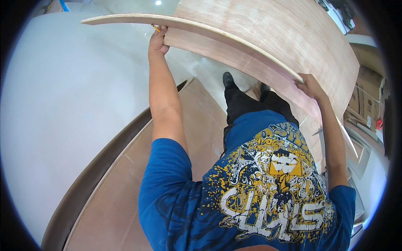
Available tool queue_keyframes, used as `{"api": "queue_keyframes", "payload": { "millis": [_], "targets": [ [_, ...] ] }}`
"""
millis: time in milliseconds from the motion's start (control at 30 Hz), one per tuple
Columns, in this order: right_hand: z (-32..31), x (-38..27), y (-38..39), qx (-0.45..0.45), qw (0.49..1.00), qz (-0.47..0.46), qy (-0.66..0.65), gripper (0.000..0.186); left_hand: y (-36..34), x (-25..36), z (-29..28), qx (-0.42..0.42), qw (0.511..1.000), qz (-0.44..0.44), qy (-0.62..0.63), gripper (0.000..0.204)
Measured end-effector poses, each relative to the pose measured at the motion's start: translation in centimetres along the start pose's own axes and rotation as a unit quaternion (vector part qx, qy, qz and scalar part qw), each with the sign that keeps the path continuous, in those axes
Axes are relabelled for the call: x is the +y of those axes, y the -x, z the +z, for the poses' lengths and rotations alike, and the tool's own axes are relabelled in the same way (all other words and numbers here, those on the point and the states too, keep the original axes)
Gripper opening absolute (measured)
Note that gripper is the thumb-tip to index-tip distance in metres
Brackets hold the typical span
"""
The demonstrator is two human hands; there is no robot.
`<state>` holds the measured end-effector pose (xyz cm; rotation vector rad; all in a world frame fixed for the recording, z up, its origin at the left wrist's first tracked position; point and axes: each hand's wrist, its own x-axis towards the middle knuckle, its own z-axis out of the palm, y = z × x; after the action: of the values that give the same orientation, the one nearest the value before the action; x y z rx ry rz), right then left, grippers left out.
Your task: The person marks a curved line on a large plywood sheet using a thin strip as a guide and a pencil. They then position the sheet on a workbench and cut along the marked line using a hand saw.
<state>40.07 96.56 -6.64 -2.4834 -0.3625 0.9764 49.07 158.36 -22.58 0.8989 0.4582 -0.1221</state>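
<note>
A long plywood strip stretches across in front of me, its layered edge turned up; the fisheye view makes it look bowed. Below it runs a second pale wooden face; whether this is a separate board I cannot tell. My left hand is closed on the wood toward the left, with a yellow pencil sticking out by its fingers. Further right, my right hand grips the strip's upper edge, its fingertips partly hidden.
Beyond the strip lies a broad plywood sheet. A large white surface fills the left side. Close by my left leg is a brown panel with a dark rounded edge. Cardboard boxes stand at the right.
</note>
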Motion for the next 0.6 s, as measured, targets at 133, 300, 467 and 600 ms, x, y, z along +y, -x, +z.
{"api": "queue_keyframes", "payload": {
  "millis": [133, 300, 467, 600],
  "targets": [
    [-0.1, -0.2, -0.2, -0.007, 1.000, 0.017, 0.000, 0.029, 0.2, 0.0, 0.0, 0.008, 1.000, -0.004, 0.013, 0.023],
    [-0.3, -0.1, -0.2, 0.006, 1.000, 0.002, -0.018, 0.028, -1.1, -0.1, 0.2, 0.002, 1.000, -0.023, -0.005, 0.023],
    [-0.4, 0.8, -0.2, 0.025, 1.000, -0.006, 0.007, 0.030, -1.2, 0.1, 0.7, -0.013, 0.999, -0.032, -0.020, 0.025],
    [-0.8, 0.0, -0.4, 0.002, 1.000, 0.017, -0.005, 0.037, -0.8, 0.7, 1.2, 0.002, 0.999, -0.032, -0.006, 0.024]
  ]
}}
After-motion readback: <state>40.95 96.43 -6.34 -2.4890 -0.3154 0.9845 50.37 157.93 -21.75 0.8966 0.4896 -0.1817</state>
